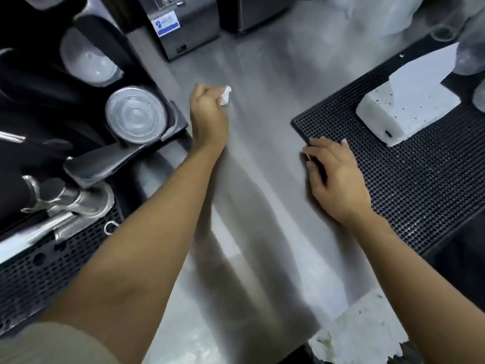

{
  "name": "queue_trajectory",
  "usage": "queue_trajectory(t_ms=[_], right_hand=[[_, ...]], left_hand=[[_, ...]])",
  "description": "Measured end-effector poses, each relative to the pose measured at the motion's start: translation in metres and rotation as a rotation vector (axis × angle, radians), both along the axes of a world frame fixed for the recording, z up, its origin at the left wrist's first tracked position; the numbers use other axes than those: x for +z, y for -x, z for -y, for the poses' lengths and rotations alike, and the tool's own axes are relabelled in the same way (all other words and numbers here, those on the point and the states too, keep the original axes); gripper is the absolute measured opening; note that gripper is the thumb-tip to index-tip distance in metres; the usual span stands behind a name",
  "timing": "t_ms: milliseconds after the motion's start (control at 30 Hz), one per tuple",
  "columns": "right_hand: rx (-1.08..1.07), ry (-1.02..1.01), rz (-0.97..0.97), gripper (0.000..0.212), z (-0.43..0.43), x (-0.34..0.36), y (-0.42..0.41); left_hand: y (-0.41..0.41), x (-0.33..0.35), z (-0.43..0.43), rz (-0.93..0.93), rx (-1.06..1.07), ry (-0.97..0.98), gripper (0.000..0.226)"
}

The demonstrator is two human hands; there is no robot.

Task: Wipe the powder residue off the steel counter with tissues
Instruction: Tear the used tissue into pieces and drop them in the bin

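Observation:
My left hand (207, 114) is closed around a crumpled white tissue (225, 95), pressing it onto the steel counter (257, 164) near the black organiser on the left. My right hand (333, 177) grips the near left edge of the black rubber bar mat (420, 185), with the thumb under the edge and the fingers on top. A white, speckled tissue pack (404, 111) stands on the mat with a sheet sticking up. Used tissue with greenish stains (364, 332) lies at the counter's front edge. I cannot make out powder on the blurred steel.
A black organiser with clear lids (136, 114) borders the counter on the left, above a perforated drip tray (39, 271) with metal tools. Steel machines (183, 24) stand at the back. Clear plastic cups (469, 53) are at the far right.

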State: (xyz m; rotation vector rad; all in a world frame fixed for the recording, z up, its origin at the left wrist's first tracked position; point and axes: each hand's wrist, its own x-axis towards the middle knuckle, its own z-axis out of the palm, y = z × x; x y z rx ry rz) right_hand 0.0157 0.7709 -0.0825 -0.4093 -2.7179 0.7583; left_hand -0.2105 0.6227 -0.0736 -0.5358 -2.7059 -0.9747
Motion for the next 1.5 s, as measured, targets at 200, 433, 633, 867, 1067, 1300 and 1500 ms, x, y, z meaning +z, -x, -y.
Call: queue_trajectory(t_ms=[200, 433, 633, 867, 1067, 1300, 1500], right_hand=[[0.001, 0.057, -0.083, 0.027, 0.000, -0.001, 0.000], [-0.008, 0.064, -0.114, 0.028, 0.000, -0.003, 0.002], [-0.008, 0.079, -0.124, 0.028, 0.000, -0.004, 0.002], [-0.002, 0.093, -0.110, 0.030, -0.001, -0.001, 0.003], [0.005, 0.121, -0.093, 0.036, 0.000, 0.002, -0.001], [0.031, 0.263, -0.142, 0.036, -0.001, 0.007, -0.014], [0.032, 0.268, -0.100, 0.037, 0.001, 0.009, -0.025]], left_hand=[[0.058, 0.004, -0.023, 0.089, 0.077, -0.031, 0.029], [0.006, -0.008, 0.005, 0.025, 0.003, -0.048, 0.038], [-0.094, -0.002, 0.051, 0.024, -0.018, -0.001, 0.040], [-0.085, 0.021, 0.075, 0.279, 0.263, -0.127, 0.033], [-0.131, 0.004, 0.063, 0.089, 0.055, 0.112, 0.029], [-0.162, 0.036, 0.093, 0.282, 0.039, -0.072, 0.021], [-0.112, 0.029, 0.128, 0.211, 0.170, 0.227, 0.028]])
